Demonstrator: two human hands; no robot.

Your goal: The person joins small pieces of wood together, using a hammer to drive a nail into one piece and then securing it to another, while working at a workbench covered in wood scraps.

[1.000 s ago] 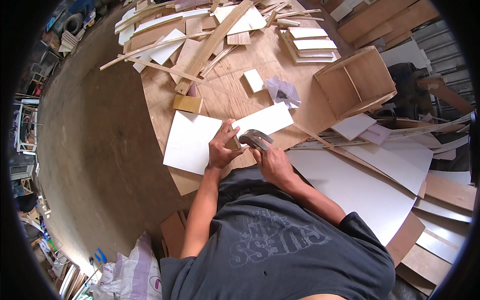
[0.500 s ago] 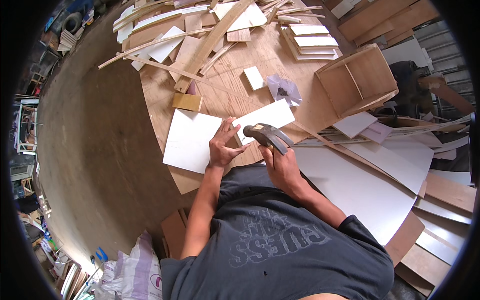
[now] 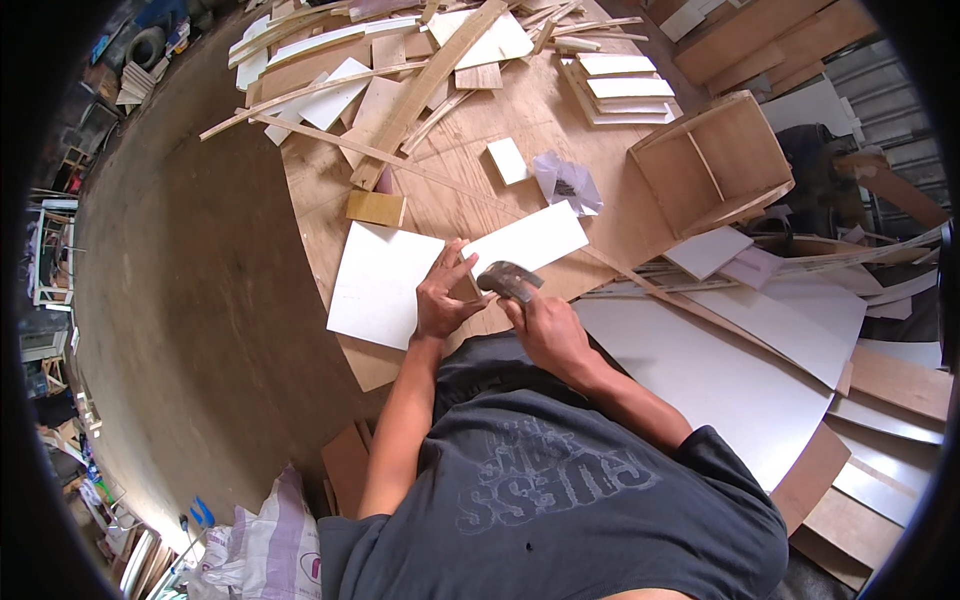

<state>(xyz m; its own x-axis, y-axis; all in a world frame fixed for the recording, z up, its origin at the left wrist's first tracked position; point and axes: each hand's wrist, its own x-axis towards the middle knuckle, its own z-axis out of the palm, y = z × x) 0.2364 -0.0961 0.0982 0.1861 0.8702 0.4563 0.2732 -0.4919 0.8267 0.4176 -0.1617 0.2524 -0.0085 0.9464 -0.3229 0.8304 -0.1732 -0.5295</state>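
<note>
My right hand [image 3: 550, 330] is closed around the handle of a claw hammer [image 3: 511, 283]. The dark head, slightly blurred, is over the near left corner of a narrow white-faced board [image 3: 535, 238]. Gripping that board's left end is my left hand [image 3: 443, 298], fingers along the far side and thumb nearer me, close to the hammer's face. Whether a nail stands under the hammer is hidden. Just left of my left hand lies a squarish white panel [image 3: 380, 280] on the plywood tabletop [image 3: 460, 190].
A purplish-white wrapper with small dark pieces [image 3: 567, 185] and a small white block [image 3: 508, 160] lie beyond the board. A brown wooden block [image 3: 376, 207] sits behind the panel. Scrap strips pile up at the far left. An open wooden box [image 3: 715, 165] stands right, above a large white sheet [image 3: 700, 380].
The hammer head has come down and slightly left onto the board's corner, my right hand moving with it. My left hand has closed in around the board's end.
</note>
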